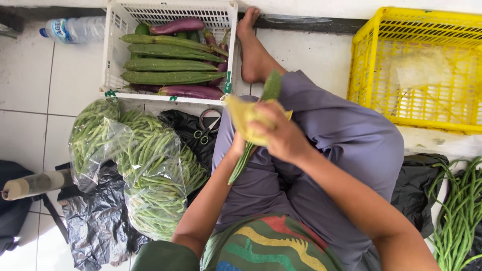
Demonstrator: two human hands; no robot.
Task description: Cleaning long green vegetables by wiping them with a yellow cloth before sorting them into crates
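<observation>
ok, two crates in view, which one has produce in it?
The white crate at top left: it holds ridged green gourds and purple eggplants. The yellow crate on the right holds only a clear plastic bag.

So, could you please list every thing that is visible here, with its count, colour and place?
white crate: one, white, top left on the floor
ridged gourds: several, green, lying in the white crate
eggplants: a few, purple, in the white crate
yellow crate: one, yellow, top right
green beans in clear bags: two bags, green, on the left
long beans: one pile, green, right edge
scissors: one pair, dark handles, on black plastic below the white crate
water bottle: one, clear, top left
held gourd: one, green, over the lap
yellow cloth: one, yellow, around the held gourd
left hand: mostly hidden, under the held gourd
right hand: gripping the yellow cloth
</observation>
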